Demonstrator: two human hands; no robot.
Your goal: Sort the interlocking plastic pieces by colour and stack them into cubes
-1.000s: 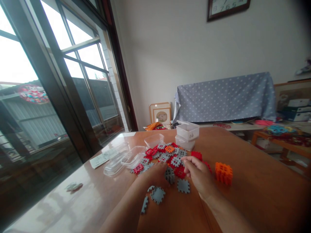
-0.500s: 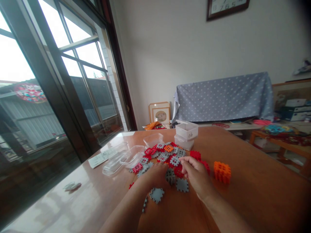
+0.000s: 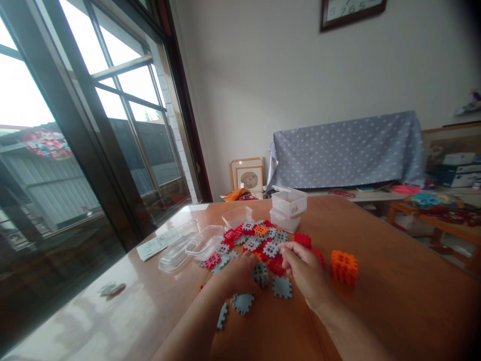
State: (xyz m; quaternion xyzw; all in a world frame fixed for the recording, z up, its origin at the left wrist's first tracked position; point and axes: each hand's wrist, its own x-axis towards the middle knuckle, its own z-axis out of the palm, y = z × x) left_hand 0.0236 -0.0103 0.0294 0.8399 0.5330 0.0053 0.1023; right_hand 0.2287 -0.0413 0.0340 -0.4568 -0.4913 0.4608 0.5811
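My left hand (image 3: 242, 273) is curled against a stack of gray lattice pieces (image 3: 260, 275), with its fingers wrapped round the stack's left side. My right hand (image 3: 300, 258) is closed at the right edge of the heap, its thumb and forefinger pinched beside a gray lattice piece (image 3: 270, 249); whatever lies between the fingertips is too small to make out. Red, gray and orange toothed pieces (image 3: 252, 243) form the heap beyond both hands. Nearer to me lie solid gray pieces (image 3: 281, 287), (image 3: 242, 304) and a tilted one (image 3: 222, 316).
An orange stack (image 3: 344, 267) stands to the right, with red pieces (image 3: 302, 241) behind my right hand. Two stacked white boxes (image 3: 289, 203) are at the back. Clear plastic containers (image 3: 205, 242) and a paper sheet (image 3: 152, 246) lie at the left, with a small packet (image 3: 111, 289) nearer.
The gray stack and my left hand have shifted slightly left. The narrow gray piece near my left forearm shows more of itself. My right hand has hardly moved.
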